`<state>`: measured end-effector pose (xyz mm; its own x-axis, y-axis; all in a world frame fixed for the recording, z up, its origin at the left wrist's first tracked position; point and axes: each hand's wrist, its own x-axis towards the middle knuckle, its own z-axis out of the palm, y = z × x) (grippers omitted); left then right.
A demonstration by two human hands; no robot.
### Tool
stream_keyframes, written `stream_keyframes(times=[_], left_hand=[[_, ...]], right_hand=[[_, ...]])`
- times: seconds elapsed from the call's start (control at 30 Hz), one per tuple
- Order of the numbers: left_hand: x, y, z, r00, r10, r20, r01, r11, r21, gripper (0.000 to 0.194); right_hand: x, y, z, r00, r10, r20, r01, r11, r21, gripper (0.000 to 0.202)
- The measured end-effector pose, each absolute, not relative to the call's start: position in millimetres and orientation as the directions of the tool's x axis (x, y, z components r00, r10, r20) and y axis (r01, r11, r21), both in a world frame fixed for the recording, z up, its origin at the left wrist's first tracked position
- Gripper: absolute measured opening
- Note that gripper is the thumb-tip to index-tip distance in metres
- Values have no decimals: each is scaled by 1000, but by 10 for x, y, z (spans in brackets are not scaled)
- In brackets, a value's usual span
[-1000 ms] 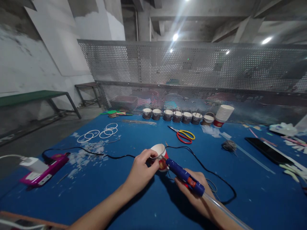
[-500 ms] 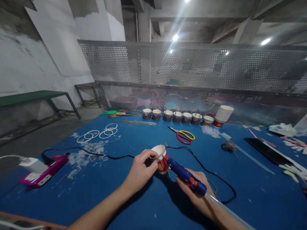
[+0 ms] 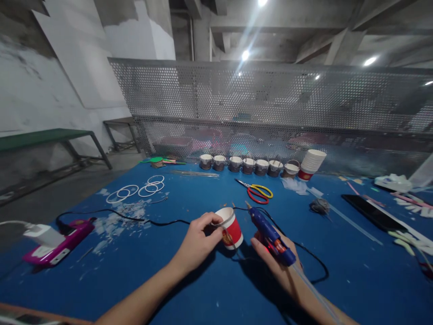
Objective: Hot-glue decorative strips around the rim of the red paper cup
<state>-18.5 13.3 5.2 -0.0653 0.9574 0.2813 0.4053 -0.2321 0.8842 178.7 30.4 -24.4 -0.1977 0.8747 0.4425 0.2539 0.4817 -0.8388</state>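
Note:
A red and white paper cup [image 3: 232, 231] is tilted just above or on the blue table, its mouth facing up and to the left. My left hand [image 3: 199, 237] pinches it at the rim, thumb outside and fingers over the edge. In my right hand [image 3: 279, 259] is a blue hot glue gun [image 3: 270, 232], its nozzle pointing up and left, apart from the cup. A clear glue stick trails from the gun's rear over my wrist. Behind the gun runs its black cord [image 3: 314, 257].
Scissors [image 3: 259, 193] with red and yellow handles lie beyond the cup. Several wrapped cups [image 3: 248, 166] line the back, beside a stack of paper cups [image 3: 311, 163]. White rings [image 3: 123, 194] and a purple power strip [image 3: 61, 246] are left; a grey yarn ball [image 3: 320, 206] and black phone [image 3: 372, 212] right.
The glue gun has moved right, away from the cup's rim, in my right hand. More of the cup's red side shows now. My left hand keeps its hold.

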Motion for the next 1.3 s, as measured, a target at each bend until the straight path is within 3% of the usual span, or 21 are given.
stream_keyframes(times=[0.13, 0.3, 1.0, 1.3], left_hand=[[-92, 107, 5, -42, 953, 300, 446, -251, 859, 11], [0, 79, -66, 23, 944, 328, 486, -297, 822, 15], [19, 69, -113, 125, 906, 404, 534, -404, 743, 15], [-24, 67, -46, 126, 922, 367, 501, -378, 778, 18]], right_hand=[[1676, 300, -317, -212, 805, 554, 265, 593, -760, 13], [1580, 305, -436, -206, 725, 658, 281, 688, -670, 12], [1656, 360, -448, -164, 696, 699, 377, 699, -607, 11], [1693, 398, -524, -186, 709, 681, 356, 694, -625, 9]])
